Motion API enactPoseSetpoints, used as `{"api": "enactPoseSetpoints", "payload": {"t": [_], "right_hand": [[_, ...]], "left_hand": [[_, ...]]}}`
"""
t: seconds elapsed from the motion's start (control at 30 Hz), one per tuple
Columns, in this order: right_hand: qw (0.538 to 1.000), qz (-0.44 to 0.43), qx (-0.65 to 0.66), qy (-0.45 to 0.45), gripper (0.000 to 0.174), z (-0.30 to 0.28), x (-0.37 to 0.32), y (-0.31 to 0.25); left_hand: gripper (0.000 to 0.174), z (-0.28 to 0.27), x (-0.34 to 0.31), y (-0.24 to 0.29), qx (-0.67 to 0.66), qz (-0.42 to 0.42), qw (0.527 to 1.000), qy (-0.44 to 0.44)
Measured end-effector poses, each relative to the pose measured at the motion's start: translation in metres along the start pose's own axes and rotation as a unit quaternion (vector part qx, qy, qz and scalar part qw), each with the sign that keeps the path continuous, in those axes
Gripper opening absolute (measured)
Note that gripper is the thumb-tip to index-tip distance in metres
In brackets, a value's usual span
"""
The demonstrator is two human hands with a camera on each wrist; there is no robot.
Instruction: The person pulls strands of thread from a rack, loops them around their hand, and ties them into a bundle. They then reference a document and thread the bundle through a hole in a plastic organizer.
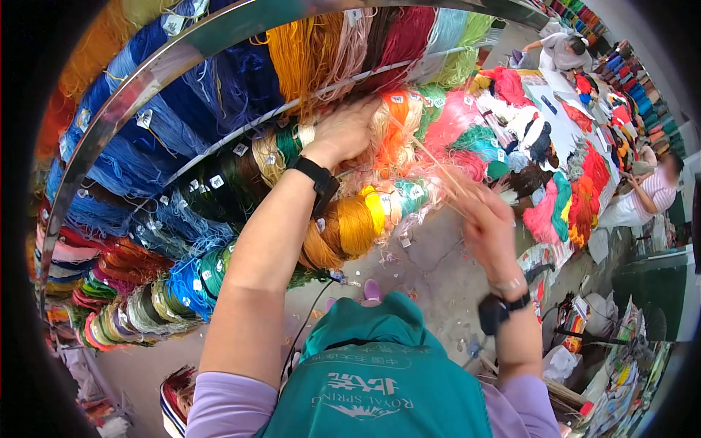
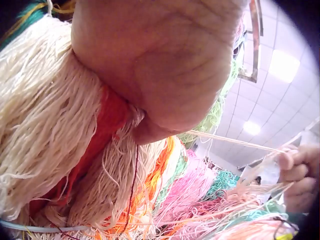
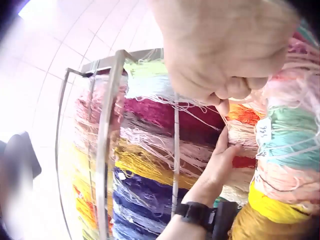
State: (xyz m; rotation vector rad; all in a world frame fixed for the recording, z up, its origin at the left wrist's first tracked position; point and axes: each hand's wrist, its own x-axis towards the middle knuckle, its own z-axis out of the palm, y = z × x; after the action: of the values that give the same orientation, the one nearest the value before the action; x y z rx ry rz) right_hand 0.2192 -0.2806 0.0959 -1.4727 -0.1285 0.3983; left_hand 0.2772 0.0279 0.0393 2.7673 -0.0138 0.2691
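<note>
My left hand (image 1: 347,131) reaches into the hanging hanks of thread and presses on a cream hank (image 2: 45,115), its fingers stretched out and partly sunk among the strands. In the right wrist view, that left hand (image 3: 220,160) has thumb and forefinger spread against the hanks. A red hank (image 2: 107,125) shows right beside its palm. My right hand (image 1: 483,223), blurred in the head view, pinches pale thread strands (image 2: 235,141) that run taut from the hanks near my left hand. Orange hanks (image 1: 398,135) hang just beyond the left fingers.
A metal rack rail (image 1: 150,80) curves around the upper hanks, with a thin rod (image 1: 255,120) below. Blue hanks (image 1: 157,139) hang at left, yellow ones (image 1: 374,212) in front. Thread bundles cover a table (image 1: 544,91) at right, where two people (image 1: 650,190) sit. A cable (image 1: 305,321) crosses the floor.
</note>
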Motion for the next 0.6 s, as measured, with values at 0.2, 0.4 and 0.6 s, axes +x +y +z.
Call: {"api": "enactPoseSetpoints", "payload": {"t": [0.2,0.4,0.6], "right_hand": [[0.960,0.016,0.149,0.238,0.004,-0.211,-0.151,0.040],[0.736,0.279,0.418,0.453,0.010,-0.508,-0.401,0.139],[0.898,0.071,0.373,0.223,0.019,-0.267,-0.211,0.092]], "left_hand": [[0.064,-0.003,-0.003,0.004,0.019,0.003,1.000,0.000],[0.064,-0.003,-0.001,0.005,0.046,-0.005,0.999,-0.012],[0.063,-0.001,-0.001,0.004,0.061,0.013,0.998,0.003]]}}
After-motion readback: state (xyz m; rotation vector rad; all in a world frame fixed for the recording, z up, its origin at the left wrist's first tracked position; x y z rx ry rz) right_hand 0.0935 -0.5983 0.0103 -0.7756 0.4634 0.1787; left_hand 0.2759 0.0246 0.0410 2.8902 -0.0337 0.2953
